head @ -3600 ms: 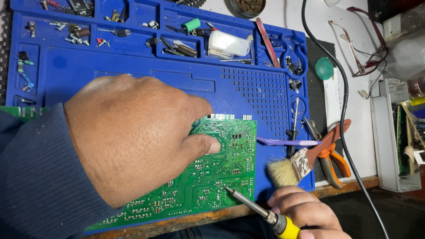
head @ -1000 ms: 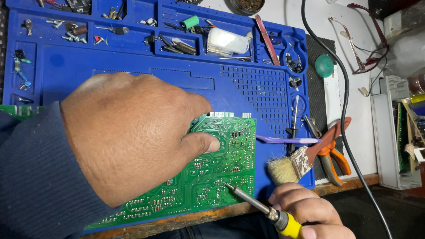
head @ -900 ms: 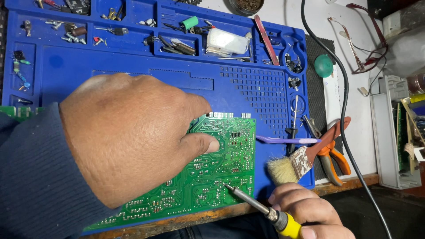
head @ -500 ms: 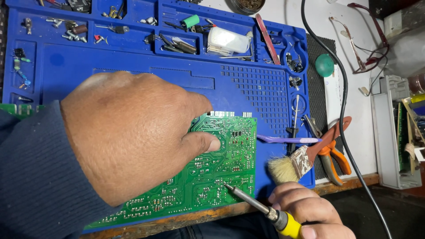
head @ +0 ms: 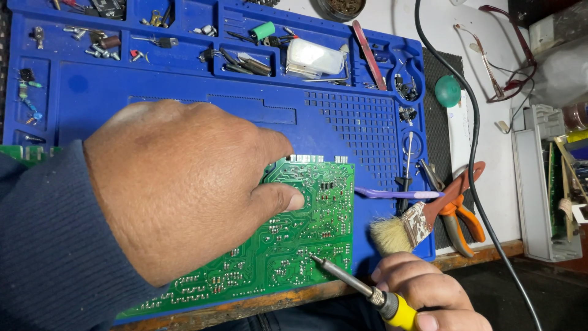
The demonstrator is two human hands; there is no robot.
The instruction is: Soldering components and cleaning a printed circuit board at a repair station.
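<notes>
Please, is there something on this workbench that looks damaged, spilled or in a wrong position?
Nothing is clearly damaged or spilled. The green circuit board lies askew on the blue mat, overhanging its front edge. The left hand presses it; the right hand holds the soldering iron.

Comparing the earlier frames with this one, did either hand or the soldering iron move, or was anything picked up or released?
Almost nothing changed. The soldering iron tip shifted only slightly and sits on the lower part of the green circuit board, as before. The right hand kept its grip on the yellow handle. The left hand stayed pressed flat on the board, thumb on its surface. The brush, pliers and blue mat did not move.
</notes>
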